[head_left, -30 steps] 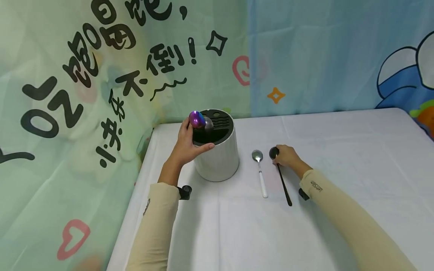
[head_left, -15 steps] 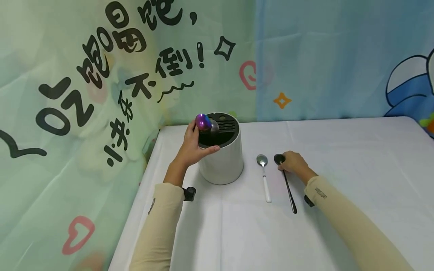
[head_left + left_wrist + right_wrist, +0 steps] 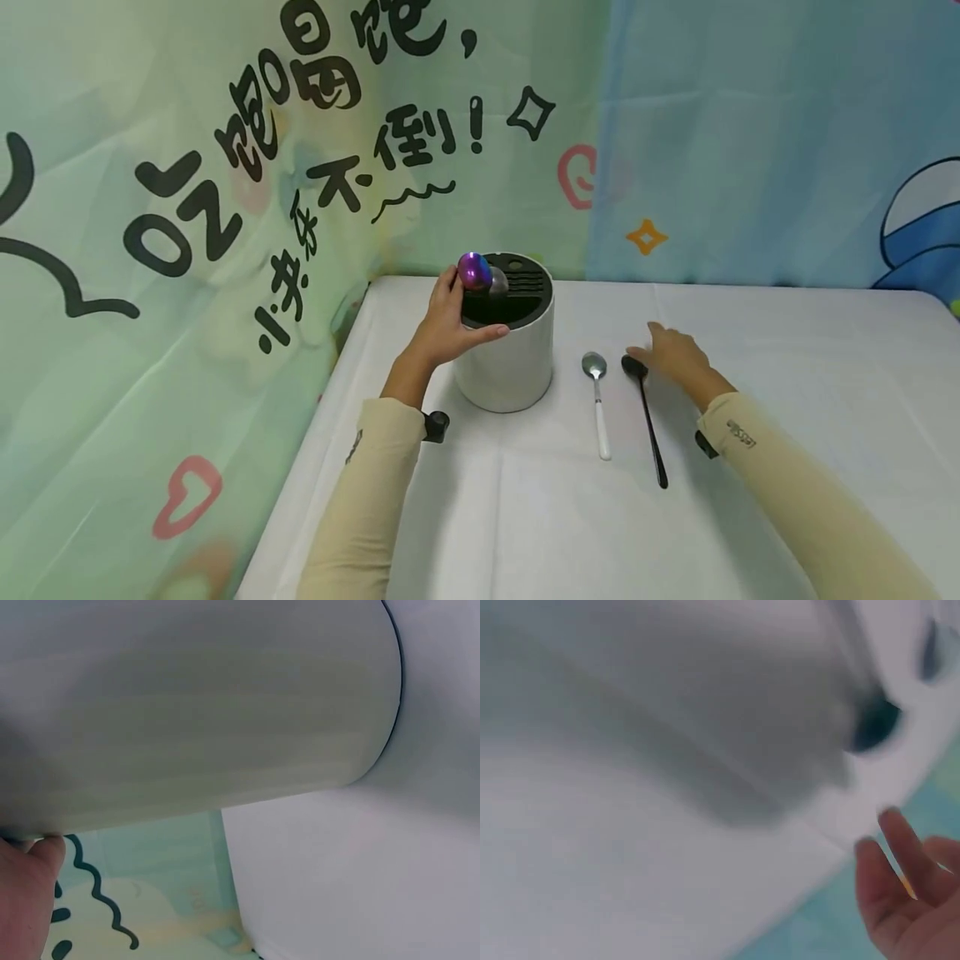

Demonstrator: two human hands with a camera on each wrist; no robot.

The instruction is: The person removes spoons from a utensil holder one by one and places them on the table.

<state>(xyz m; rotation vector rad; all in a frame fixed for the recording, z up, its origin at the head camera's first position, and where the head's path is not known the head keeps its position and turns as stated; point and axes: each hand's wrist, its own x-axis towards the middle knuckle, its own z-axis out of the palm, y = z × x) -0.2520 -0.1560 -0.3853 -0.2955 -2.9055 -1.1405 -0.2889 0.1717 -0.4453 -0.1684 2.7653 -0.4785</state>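
A white cylindrical utensil holder [image 3: 504, 375] with a black slotted top stands on the table. Two spoons show at its top: one with a purple iridescent bowl [image 3: 475, 272] and one with a grey bowl [image 3: 498, 283]. My left hand [image 3: 444, 329] grips the holder's upper left side, thumb across the front, fingers behind the purple spoon. A black long-handled spoon [image 3: 651, 425] lies on the table. Just above its bowl is my right hand [image 3: 678, 358], fingers spread and holding nothing; the right wrist view shows it apart from the dark bowl [image 3: 876, 724]. Left of it lies a white-handled spoon [image 3: 600, 417].
A white cloth [image 3: 555, 525] covers the table. Behind and to the left hang printed curtains, green [image 3: 480, 183] and blue [image 3: 750, 167]. The table's left edge runs beside my left forearm.
My right hand has let go of the black spoon and lifted slightly away, its fingers opening. My left hand keeps its hold on the holder. The head view has turned left.
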